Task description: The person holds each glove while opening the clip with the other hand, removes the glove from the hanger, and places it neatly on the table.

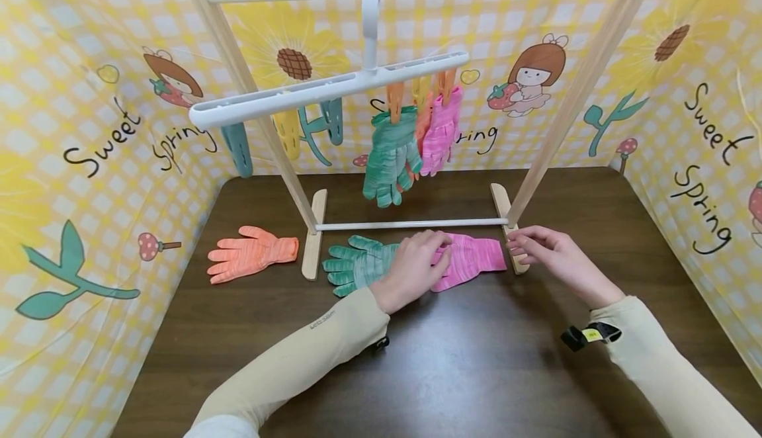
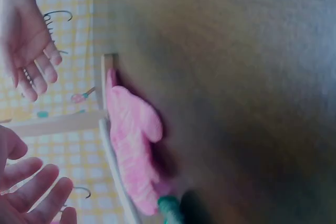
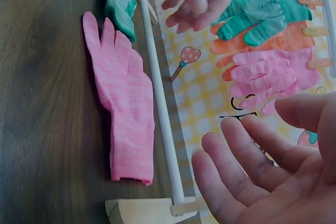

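A pink knit glove [image 1: 476, 256] lies on the table, its cuff toward the right foot of the rack. To its left is a green glove [image 1: 357, 262], partly covered by my left hand [image 1: 413, 266] in the head view. Both wrist views show that hand raised above the gloves, fingers loosely bent and holding nothing. My right hand [image 3: 262, 166] hovers by the rack's right foot [image 3: 147, 211], palm up, fingers relaxed and apart from the pink glove. An orange glove [image 1: 253, 254] lies farther left, outside the rack's left foot.
A wooden rack [image 1: 411, 225] carries a pale hanger [image 1: 333, 87]. From the hanger's right side hang a green glove [image 1: 389, 157], an orange glove behind it and a pink glove [image 1: 442, 130], held by clothespins. Teal and yellow clothespins [image 1: 287, 135] hang at the left.
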Motion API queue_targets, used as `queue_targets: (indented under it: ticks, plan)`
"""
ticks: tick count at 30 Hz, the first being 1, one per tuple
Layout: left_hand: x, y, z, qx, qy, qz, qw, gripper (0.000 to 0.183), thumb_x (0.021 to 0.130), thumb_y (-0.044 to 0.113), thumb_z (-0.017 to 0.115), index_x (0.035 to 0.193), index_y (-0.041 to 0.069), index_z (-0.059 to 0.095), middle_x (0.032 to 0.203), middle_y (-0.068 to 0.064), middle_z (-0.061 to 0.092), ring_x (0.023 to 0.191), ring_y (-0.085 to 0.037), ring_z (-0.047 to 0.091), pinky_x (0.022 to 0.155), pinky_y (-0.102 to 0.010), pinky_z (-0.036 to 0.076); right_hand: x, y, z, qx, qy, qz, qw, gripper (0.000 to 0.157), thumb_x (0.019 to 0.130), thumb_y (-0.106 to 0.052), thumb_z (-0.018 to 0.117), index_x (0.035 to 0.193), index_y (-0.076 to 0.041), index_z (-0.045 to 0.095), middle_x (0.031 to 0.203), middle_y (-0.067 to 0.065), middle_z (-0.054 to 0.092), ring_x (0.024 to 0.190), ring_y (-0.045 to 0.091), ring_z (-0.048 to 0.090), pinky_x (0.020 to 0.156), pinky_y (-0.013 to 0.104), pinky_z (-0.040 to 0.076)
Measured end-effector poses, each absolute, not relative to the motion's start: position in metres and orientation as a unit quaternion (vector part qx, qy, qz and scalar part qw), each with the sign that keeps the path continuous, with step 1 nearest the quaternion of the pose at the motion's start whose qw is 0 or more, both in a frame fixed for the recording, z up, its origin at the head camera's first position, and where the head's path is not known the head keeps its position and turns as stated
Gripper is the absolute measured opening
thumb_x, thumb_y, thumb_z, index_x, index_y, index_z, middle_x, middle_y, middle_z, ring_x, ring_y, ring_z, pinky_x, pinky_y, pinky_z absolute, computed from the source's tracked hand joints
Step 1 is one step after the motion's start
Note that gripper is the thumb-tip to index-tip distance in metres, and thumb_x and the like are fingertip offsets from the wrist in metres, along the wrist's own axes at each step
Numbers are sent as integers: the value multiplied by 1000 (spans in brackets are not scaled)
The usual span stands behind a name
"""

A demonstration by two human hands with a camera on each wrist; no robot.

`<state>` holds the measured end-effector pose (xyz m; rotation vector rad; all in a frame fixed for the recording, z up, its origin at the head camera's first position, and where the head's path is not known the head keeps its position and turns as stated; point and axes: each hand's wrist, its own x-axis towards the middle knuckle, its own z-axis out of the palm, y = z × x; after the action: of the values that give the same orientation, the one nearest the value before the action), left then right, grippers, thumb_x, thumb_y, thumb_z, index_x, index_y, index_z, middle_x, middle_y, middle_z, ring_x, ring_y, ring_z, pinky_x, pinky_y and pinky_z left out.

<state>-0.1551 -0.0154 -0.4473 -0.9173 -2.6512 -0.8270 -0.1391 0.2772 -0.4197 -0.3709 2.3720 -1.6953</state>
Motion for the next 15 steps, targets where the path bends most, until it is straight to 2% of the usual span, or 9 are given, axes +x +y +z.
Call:
queue_targets:
  ticks: [5, 11, 15]
  plan:
    - [-157, -23, -437, -302, -893, -303, 143, 16, 98, 14, 71, 112, 7, 73, 105, -6, 74, 93, -21, 69, 81, -37, 57, -138, 272, -417, -122, 806, -569, 105, 37, 110, -15, 54, 134, 13, 57, 113, -2, 73, 101, 4, 70, 87, 31, 59]
    - [-164, -35, -425, -292, -877, -317, 212, 12, 100, 18, 68, 107, 10, 73, 95, -2, 73, 81, -16, 65, 68, -32, 52, -140, 266, -413, -127, 810, -561, 113, 37, 110, -16, 53, 133, 12, 58, 122, 24, 69, 103, 12, 71, 88, 33, 59]
    - [-173, -44, -414, -293, -853, -332, 276, 13, 100, 17, 67, 106, 8, 73, 98, -4, 73, 87, -19, 67, 70, -36, 49, -141, 263, -413, -135, 809, -561, 113, 36, 110, -14, 53, 133, 13, 59, 125, 33, 64, 101, 10, 71, 87, 32, 59]
